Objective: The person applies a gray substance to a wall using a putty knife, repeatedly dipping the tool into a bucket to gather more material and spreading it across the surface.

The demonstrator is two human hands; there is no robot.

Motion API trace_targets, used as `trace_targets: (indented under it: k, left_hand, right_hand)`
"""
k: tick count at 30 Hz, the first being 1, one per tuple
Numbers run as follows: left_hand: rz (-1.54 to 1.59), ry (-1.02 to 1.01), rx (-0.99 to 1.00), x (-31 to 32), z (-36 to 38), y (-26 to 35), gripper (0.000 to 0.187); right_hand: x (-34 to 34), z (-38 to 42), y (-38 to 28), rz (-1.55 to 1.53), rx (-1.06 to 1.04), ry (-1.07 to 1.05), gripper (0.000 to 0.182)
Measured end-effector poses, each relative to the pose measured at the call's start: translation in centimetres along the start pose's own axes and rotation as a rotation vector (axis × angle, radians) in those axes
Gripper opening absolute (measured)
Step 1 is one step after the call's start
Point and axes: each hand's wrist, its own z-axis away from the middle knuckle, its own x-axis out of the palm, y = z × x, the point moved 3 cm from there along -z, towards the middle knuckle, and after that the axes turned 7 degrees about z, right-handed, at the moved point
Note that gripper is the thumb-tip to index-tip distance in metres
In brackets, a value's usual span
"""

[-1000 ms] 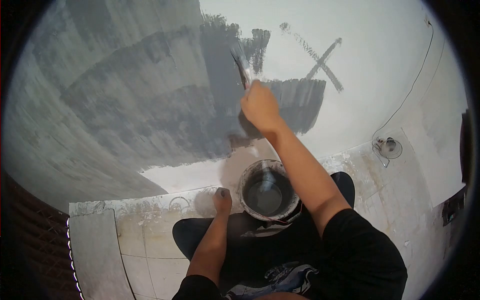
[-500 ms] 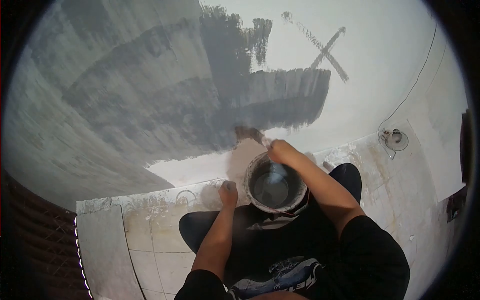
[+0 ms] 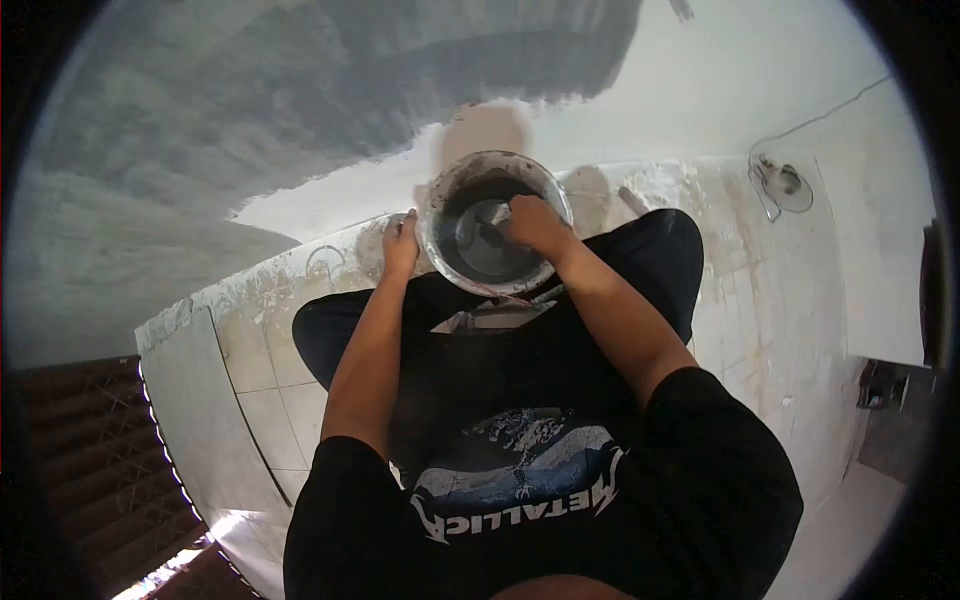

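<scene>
At the far left, a dark slatted shutter (image 3: 100, 440) borders the floor (image 3: 740, 290), and a grey board (image 3: 195, 400) lies along the floor's left edge. Pale tiles are bare between this board and the person's bent left knee (image 3: 325, 330), leaving open room on that side.

The left arm reaches forward from its black sleeve, elbow slightly bent, bringing the left hand (image 3: 400, 248) to the left side of the bucket (image 3: 470, 175). Its fingers are at the rim, but I cannot tell whether they grip it or only rest against it.

The bucket stands on the floor between the two knees, close to the edge where floor meets wall (image 3: 690, 100). Grey paint (image 3: 480, 260) lies inside, below the rim. Behind it, a broad grey coat covers the wall's left part, with white wall to the right.

The right forearm slants inward over the bucket's right rim, and the right hand (image 3: 537, 226) hangs within the opening, its fingers closed around a brush (image 3: 495, 222) pointing down and left towards the paint.

Beyond the right knee (image 3: 665, 245), stained floor runs open to a round wire object (image 3: 788, 188) near the wall edge, well apart from both hands.
</scene>
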Motion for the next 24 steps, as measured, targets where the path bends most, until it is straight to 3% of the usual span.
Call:
trace_targets:
  k: [7,18,22,24]
  left_hand:
    - [-0.184,0.124,0.159,0.4,0.7,1.5,0.033]
    - [-0.069,0.03,0.034,-0.2,-0.9,-2.0,0.033]
    - [0.075,0.075,-0.047,0.5,1.0,1.2,0.031]
    - [0.083,0.098,-0.061,0.5,1.0,1.5,0.033]
  right_hand:
    - [2.1,-1.1,1.0,0.023,0.043,-0.088,0.023]
    - [2.7,-1.4,0.3,-0.038,-0.005,0.047,0.014]
    - [4.2,-1.4,0.3,-0.04,-0.16,0.185,0.013]
    - [5.1,-1.6,0.6,-0.095,-0.131,0.211,0.014]
